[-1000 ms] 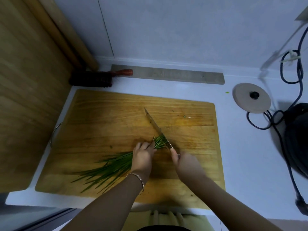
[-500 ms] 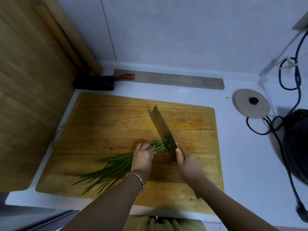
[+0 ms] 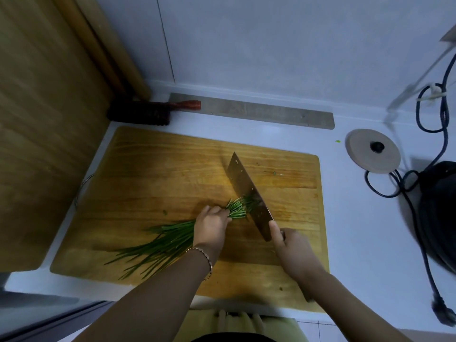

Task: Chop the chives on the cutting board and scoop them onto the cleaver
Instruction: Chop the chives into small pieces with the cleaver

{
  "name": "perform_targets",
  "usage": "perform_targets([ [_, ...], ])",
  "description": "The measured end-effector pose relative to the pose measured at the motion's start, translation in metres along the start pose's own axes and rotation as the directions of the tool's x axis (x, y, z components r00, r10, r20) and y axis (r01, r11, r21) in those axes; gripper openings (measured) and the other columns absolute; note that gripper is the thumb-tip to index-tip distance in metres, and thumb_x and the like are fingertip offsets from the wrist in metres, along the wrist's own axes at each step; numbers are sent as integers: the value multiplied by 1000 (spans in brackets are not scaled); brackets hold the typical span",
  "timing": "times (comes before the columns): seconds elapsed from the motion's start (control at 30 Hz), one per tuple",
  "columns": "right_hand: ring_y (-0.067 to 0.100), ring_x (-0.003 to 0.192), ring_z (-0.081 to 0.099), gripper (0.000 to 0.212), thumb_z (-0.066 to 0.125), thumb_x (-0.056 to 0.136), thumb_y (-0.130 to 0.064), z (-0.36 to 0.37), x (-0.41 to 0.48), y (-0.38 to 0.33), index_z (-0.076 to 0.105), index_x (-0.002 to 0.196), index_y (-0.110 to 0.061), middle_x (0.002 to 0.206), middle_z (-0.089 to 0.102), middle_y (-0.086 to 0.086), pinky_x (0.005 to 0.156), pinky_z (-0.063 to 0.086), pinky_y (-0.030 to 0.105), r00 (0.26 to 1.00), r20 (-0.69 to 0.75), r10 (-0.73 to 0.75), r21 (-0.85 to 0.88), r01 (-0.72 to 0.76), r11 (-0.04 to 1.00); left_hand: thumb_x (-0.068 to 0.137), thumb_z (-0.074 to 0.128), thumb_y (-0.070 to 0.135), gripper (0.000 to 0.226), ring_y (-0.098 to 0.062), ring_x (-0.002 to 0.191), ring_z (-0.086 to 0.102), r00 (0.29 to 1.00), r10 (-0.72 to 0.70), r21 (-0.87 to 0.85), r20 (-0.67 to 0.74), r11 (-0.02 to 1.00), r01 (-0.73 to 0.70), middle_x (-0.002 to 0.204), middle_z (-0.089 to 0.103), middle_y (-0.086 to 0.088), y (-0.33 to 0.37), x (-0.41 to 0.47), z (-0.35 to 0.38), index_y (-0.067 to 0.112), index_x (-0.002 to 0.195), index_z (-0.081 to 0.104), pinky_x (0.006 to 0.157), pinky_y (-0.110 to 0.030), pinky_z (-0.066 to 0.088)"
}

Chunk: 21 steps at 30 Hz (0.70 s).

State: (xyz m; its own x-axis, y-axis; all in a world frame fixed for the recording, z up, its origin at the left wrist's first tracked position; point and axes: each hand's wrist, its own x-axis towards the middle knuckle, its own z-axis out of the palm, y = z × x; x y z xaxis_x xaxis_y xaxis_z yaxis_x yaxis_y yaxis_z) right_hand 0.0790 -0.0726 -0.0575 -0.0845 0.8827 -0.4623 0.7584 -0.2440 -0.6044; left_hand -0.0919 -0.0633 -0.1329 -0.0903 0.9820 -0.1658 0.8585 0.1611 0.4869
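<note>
A bunch of long green chives [image 3: 162, 245] lies across the wooden cutting board [image 3: 153, 174], leaf tips toward the near left corner. My left hand [image 3: 211, 224] is closed over the bunch near its cut ends, which stick out to the right. My right hand [image 3: 291, 250] grips the handle of the cleaver [image 3: 249, 193], index finger along the blade. The blade is tilted so its broad dark face shows, its edge at the chive ends [image 3: 238, 208]. A few green pieces sit against the blade face.
A dark brush with a red handle [image 3: 153, 111] and a grey strip [image 3: 251, 111] lie behind the board. A round lid [image 3: 372, 150], black cables [image 3: 404, 183] and a black appliance [image 3: 441, 213] sit to the right. A wooden panel [image 3: 42, 134] stands on the left.
The cleaver has tilted from nearly edge-on to showing its broad face, staying at the chive ends. My left hand has stayed on the bunch. The view has shifted slightly.
</note>
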Motion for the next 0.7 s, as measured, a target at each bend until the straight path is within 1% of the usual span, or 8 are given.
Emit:
perform_targets([
  [0.1,11,52,51,48,31,96,-45,6,4,-1,52,61,-20,58,54,-2,48,36,24,998,34,49,-37,-48,998,96,49,12,24,-29,111,51,1000,31,-15,-2,999,-31,114,63,-15,-1,0,-1,3,113,63,104,-31,25],
  [0.17,13,55,55,50,31,96,-46,13,5,0,60,70,-14,60,57,0,51,40,25,997,41,66,-50,-64,997,94,53,9,22,-33,108,50,999,43,-36,-25,998,-44,110,64,-17,-2,-1,0,1,110,65,100,-35,31],
  [0.27,10,48,49,50,33,96,-45,18,2,3,54,61,-15,54,52,-3,46,35,22,995,23,93,-57,-92,994,84,64,-1,13,-39,91,54,997,54,-83,-59,995,-59,90,68,-20,-2,-2,0,-2,96,70,83,-41,45],
  [0.4,9,46,48,48,33,95,-46,21,4,2,49,61,-18,54,50,-4,47,37,21,992,30,126,-101,-122,987,69,74,-13,17,-39,75,59,992,78,-127,-103,988,-91,74,69,-17,-6,0,5,-4,83,73,68,-41,53],
  [0.47,10,48,49,46,33,95,-46,27,10,-5,52,64,-17,55,51,-3,49,40,22,993,34,111,-90,-108,990,68,73,-13,19,-39,75,61,990,78,-126,-120,988,-93,75,70,-15,-8,1,8,-3,84,73,69,-34,52],
  [0.53,12,50,50,45,34,95,-44,32,20,-11,52,65,-16,56,51,-2,50,41,23,998,25,64,-83,-62,995,68,75,-10,18,-38,76,61,988,79,-105,-131,990,-93,76,70,-14,-10,2,8,-2,84,73,74,-31,43],
  [0.57,12,51,51,45,34,96,-44,32,23,-13,52,65,-16,56,51,-2,49,41,23,999,20,51,-73,-49,996,68,75,-9,18,-38,76,61,987,84,-89,-134,991,-96,76,70,-14,-11,3,9,-1,84,73,75,-31,42],
  [0.7,11,51,51,48,32,96,-43,31,15,-1,61,77,-9,59,54,-1,49,40,21,997,36,69,-12,-69,998,67,75,-10,19,-38,74,61,991,107,-78,-81,990,-114,74,69,-15,-9,2,5,-3,84,73,67,-41,56],
])
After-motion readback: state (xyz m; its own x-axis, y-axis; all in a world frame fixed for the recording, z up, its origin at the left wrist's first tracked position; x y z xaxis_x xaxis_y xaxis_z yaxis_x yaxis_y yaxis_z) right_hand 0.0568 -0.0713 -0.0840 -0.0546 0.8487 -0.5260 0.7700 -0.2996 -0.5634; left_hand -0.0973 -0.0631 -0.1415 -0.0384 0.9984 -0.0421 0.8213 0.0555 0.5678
